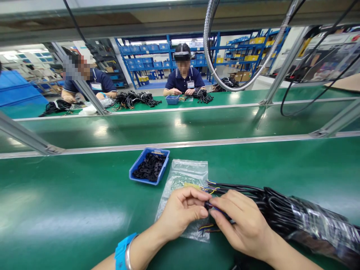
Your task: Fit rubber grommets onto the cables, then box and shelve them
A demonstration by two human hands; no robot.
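Observation:
My left hand pinches a small black plastic part, mostly hidden by the fingertips. My right hand is closed on the end of a black cable, whose thin coloured wires reach the black part. Under both hands lies a clear zip bag, with a yellowish piece on or in it. A bundle of black cables, partly wrapped in clear film, stretches off to the right. Its stripped ends show yellow, blue and other wires beside my fingers.
A blue bin full of small black parts stands left of the bag. Metal frame posts and a rail cross the green bench. A flexible metal conduit hangs overhead. Two people work with cables opposite.

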